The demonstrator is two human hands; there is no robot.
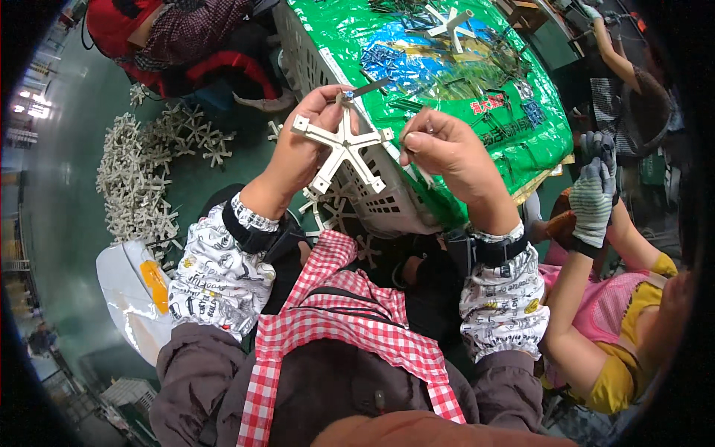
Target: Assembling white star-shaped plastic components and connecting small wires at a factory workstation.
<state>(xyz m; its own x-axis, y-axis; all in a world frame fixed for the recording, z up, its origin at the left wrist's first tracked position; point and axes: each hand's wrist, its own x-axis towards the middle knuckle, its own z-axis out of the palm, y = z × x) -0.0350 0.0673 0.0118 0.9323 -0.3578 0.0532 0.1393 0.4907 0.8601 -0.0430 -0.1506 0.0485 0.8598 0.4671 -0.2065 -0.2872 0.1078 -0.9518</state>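
My left hand (302, 145) is closed on a white five-armed star-shaped bracket (345, 138), holding it by one arm. A thin dark metal strip (371, 87) sticks out to the right from the bracket's upper arm, by my fingertips, with a small bluish bit at its near end. My right hand (449, 153) is pinched closed just right of the bracket's right arm tip, apart from it. What its fingers hold is too small to make out; a pale narrow piece (426, 176) shows under the palm.
A green plastic sheet (514, 153) covers a white slotted crate (383, 205), with another white bracket (449, 28), small dark screws (387, 56) and metal strips on top. Many brackets (134, 179) pile on the floor at left. People sit ahead left and at right; one wears striped gloves (592, 201).
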